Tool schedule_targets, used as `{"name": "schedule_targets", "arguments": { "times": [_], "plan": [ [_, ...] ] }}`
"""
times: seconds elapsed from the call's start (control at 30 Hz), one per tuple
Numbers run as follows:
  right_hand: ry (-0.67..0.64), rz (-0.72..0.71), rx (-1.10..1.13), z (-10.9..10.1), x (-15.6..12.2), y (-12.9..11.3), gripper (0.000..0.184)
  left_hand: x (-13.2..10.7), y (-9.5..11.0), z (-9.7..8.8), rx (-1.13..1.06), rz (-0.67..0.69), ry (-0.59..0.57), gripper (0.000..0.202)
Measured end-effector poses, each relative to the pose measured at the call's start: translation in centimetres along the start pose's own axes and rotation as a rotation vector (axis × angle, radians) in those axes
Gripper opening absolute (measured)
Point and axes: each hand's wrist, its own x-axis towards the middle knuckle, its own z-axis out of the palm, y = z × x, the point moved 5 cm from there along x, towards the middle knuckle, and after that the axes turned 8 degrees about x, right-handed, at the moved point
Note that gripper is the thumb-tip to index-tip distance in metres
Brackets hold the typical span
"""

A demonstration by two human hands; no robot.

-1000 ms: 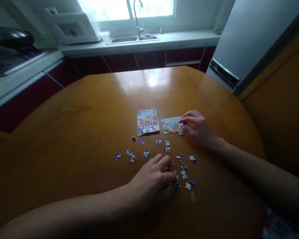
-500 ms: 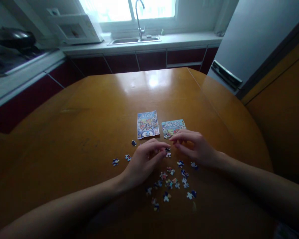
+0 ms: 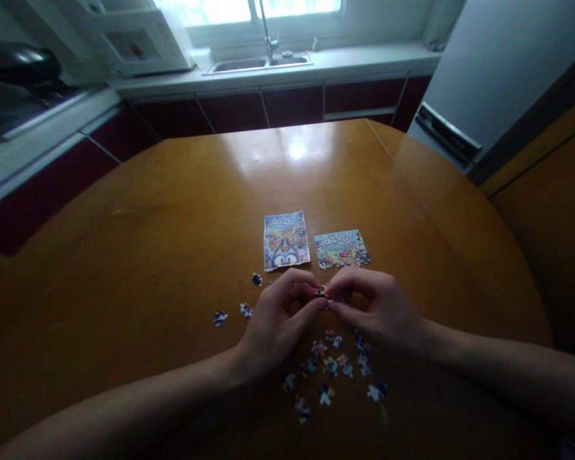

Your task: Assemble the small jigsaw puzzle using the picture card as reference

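Note:
My left hand (image 3: 278,319) and my right hand (image 3: 378,310) meet fingertip to fingertip above the wooden table (image 3: 172,211), both pinched on a small puzzle piece (image 3: 321,294) held between them. Just beyond them lie a printed picture card (image 3: 286,240) and a partly assembled puzzle (image 3: 341,248), side by side. Several loose puzzle pieces (image 3: 330,367) are scattered on the table below and between my hands. A few more loose pieces (image 3: 220,317) lie to the left of my left hand.
A kitchen counter with a sink and tap (image 3: 263,61) runs along the far wall under a bright window. A microwave (image 3: 138,45) stands at the back left, a dark pan (image 3: 22,64) on the left counter. A grey fridge (image 3: 489,70) stands at the right.
My left hand left the near pile of pieces and rose to the middle. My right hand came back from the assembled puzzle. Both now pinch one piece together.

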Motion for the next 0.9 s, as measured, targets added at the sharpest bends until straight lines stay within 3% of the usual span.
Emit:
{"name": "schedule_targets", "arguments": {
  "times": [0.13,0.23,0.43,0.57,0.7,0.83,0.9],
  "plan": [
    [0.005,0.004,-0.002,-0.5,0.3,-0.3,0.005,-0.2,0.6,0.0,0.091,0.042,-0.013,0.004],
    [0.017,-0.012,-0.026,-0.8,0.3,-0.4,0.006,0.0,0.5,-0.4,0.067,-0.014,0.036,0.008],
    [-0.058,-0.266,-0.162,0.0,-0.2,-1.1,0.018,0.4,-0.6,-0.5,-0.098,-0.177,0.023,0.020],
    [-0.056,-0.328,-0.236,0.1,-0.3,-1.3,0.015,0.1,-0.9,-0.3,-0.124,-0.207,-0.022,0.021],
    [-0.045,-0.329,-0.239,-0.2,0.0,-1.5,0.016,0.0,-0.4,-0.5,-0.072,-0.129,-0.017,0.014],
    [-0.008,-0.332,-0.260,-0.8,0.1,-1.6,0.015,0.0,0.4,-0.7,0.159,0.047,0.006,0.025],
    [-0.016,-0.328,-0.276,-0.9,0.1,-1.5,0.015,0.0,0.6,-0.8,0.261,0.105,0.008,0.019]
  ]
}}
